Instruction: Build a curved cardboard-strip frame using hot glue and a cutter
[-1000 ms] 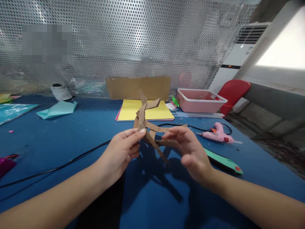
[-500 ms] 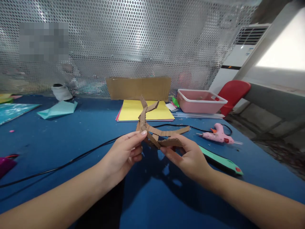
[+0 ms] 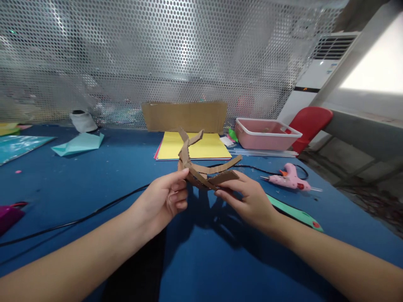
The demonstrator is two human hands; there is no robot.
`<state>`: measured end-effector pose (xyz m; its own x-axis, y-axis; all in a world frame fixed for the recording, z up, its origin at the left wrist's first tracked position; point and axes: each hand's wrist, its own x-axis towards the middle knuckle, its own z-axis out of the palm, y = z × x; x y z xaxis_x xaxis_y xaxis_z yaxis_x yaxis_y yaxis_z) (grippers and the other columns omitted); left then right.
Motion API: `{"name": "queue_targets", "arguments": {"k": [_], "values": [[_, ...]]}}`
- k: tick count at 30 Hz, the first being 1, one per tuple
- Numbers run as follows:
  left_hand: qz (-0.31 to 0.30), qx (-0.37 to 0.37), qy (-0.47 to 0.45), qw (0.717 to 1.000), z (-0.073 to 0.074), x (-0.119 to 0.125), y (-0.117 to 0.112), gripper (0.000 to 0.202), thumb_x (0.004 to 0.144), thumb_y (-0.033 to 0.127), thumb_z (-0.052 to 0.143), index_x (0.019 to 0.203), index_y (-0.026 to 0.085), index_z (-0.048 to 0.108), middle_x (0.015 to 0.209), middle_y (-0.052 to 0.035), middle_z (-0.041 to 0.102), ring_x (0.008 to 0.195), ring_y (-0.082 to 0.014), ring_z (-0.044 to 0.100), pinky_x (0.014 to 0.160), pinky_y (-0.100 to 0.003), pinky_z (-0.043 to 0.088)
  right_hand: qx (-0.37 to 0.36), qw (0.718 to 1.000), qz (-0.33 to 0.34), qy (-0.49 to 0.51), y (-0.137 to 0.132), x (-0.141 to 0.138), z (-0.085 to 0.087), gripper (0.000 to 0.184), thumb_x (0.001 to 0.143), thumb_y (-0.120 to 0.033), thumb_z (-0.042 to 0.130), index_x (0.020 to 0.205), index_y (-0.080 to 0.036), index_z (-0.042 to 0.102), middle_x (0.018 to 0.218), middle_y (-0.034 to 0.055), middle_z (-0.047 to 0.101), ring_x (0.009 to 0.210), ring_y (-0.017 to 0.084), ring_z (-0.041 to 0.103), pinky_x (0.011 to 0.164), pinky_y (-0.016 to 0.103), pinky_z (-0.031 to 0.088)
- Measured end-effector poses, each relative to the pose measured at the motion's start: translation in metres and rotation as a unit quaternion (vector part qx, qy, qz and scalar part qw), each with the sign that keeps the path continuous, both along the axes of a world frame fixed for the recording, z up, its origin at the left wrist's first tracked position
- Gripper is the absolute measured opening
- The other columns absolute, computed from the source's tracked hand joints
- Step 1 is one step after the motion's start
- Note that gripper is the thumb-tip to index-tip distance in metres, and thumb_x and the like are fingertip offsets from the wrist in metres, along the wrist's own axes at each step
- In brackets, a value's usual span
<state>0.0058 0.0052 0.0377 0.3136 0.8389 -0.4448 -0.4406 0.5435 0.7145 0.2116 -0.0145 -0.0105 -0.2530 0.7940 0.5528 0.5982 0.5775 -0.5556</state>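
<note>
Left hand [image 3: 163, 191] and right hand [image 3: 252, 199], both mine, each found pinching the cardboard piece [image 3: 209, 170], which I hold above the blue surface [image 3: 110, 172], directly in front of me. Condition of piece: plain brown, built of narrow strips, corrugated edges exposed, several limbs bent. Its forked end points up and away from me; the remaining limbs extend rightward, so the long axis runs from upper left to lower right. My left thumb lies on top at the joint, fingers curled beneath; my right hand comes in from the side, thumb low at the lower strip's end. Near my right forearm lies a green cutter [image 3: 296, 212], partly hidden. Beyond: pink glue gun [image 3: 289, 178], yellow sheet [image 3: 170, 147], pink basket [image 3: 264, 140], and an upright cardboard panel [image 3: 185, 116].
</note>
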Motion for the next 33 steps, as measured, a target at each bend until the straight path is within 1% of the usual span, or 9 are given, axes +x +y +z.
{"name": "queue_targets", "arguments": {"k": [6,10,16,20,22,24,27,30,33], "values": [[-0.049,-0.005,0.031,0.998,0.022,0.001,0.005,0.024,0.085,0.018,0.054,0.062,0.015,0.046,0.05,0.0085,0.033,0.036,-0.0029,0.027,0.036,-0.016,0.029,-0.005,0.999,0.03,0.037,0.011,0.006,0.001,0.012,0.082,-0.024,0.066,0.088,-0.025,0.076,0.093,0.0066,0.07,0.086,0.02,0.064,0.073,0.033,0.052],[-0.116,0.175,0.125,0.97,0.032,0.008,0.013,0.008,0.083,0.022,0.059,0.083,0.014,0.056,0.068,0.004,0.049,0.048,-0.0045,0.041,0.045,-0.018,0.038,-0.07,0.99,-0.009,0.12,0.012,0.002,0.006,0.007,0.076,-0.023,0.068,0.08,-0.022,0.075,0.078,0.0037,0.07,0.073,0.018,0.062,0.067,0.031,0.049],[-0.051,0.522,0.318,0.79,0.026,0.027,0.006,0.029,0.083,0.023,0.058,0.11,0.018,0.05,0.106,-0.004,0.055,0.075,-0.0111,0.057,0.064,-0.025,0.05,-0.104,0.967,-0.057,0.227,0.008,0.0,0.013,0.019,0.078,-0.036,0.065,0.076,-0.017,0.068,0.081,0.0039,0.066,0.058,0.012,0.056,0.053,0.025,0.046],[-0.079,0.61,0.406,0.675,0.011,0.028,-0.017,0.015,0.088,0.024,0.051,0.1,0.017,0.056,0.093,-0.0051,0.062,0.08,-0.017,0.06,0.075,-0.034,0.053,-0.149,0.921,-0.055,0.356,0.001,-0.003,0.026,0.027,0.073,-0.043,0.072,0.076,-0.016,0.067,0.07,0.0002,0.064,0.053,0.009,0.051,0.052,0.024,0.043],[-0.075,0.641,0.463,0.608,0.002,0.027,-0.027,0.026,0.088,0.025,0.051,0.11,0.014,0.056,0.105,-0.0109,0.064,0.094,-0.0234,0.061,0.084,-0.042,0.052,-0.177,0.878,-0.04,0.444,-0.002,-0.006,0.031,0.03,0.066,-0.043,0.078,0.076,-0.017,0.067,0.068,-0.0005,0.064,0.056,0.01,0.052,0.054,0.024,0.044],[-0.055,0.653,0.498,0.568,-0.006,0.026,-0.033,0.04,0.088,0.029,0.051,0.123,0.009,0.052,0.118,-0.0167,0.062,0.101,-0.0277,0.06,0.089,-0.047,0.05,-0.199,0.846,-0.023,0.495,-0.005,-0.01,0.031,0.033,0.062,-0.042,0.081,0.078,-0.017,0.069,0.07,-0.0002,0.065,0.058,0.01,0.052,0.054,0.024,0.044],[-0.063,0.614,0.502,0.605,-0.012,0.028,-0.036,0.051,0.09,0.033,0.049,0.134,0.008,0.047,0.109,-0.0158,0.067,0.078,-0.0224,0.065,0.076,-0.042,0.054,-0.219,0.822,0.001,0.526,-0.006,-0.015,0.026,0.03,0.063,-0.04,0.081,0.078,-0.017,0.069,0.069,-0.0006,0.065,0.058,0.01,0.052,0.057,0.024,0.044],[-0.084,0.531,0.456,0.709,-0.014,0.033,-0.031,0.048,0.089,0.038,0.051,0.128,0.011,0.056,0.075,-0.0049,0.07,0.052,-0.0156,0.058,0.054,-0.031,0.051,-0.238,0.797,0.013,0.555,-0.008,-0.02,0.02,0.031,0.062,-0.041,0.082,0.077,-0.017,0.069,0.07,-0.0005,0.065,0.06,0.01,0.053,0.059,0.024,0.044],[-0.056,0.465,0.396,0.79,-0.017,0.038,-0.021,0.039,0.084,0.043,0.06,0.109,0.015,0.069,0.069,-0.0021,0.07,0.051,-0.0141,0.057,0.048,-0.026,0.048,-0.26,0.776,0.003,0.574,-0.011,-0.026,0.017,0.034,0.058,-0.041,0.084,0.076,-0.017,0.069,0.068,-0.0019,0.063,0.056,0.008,0.049,0.055,0.023,0.041]]}}
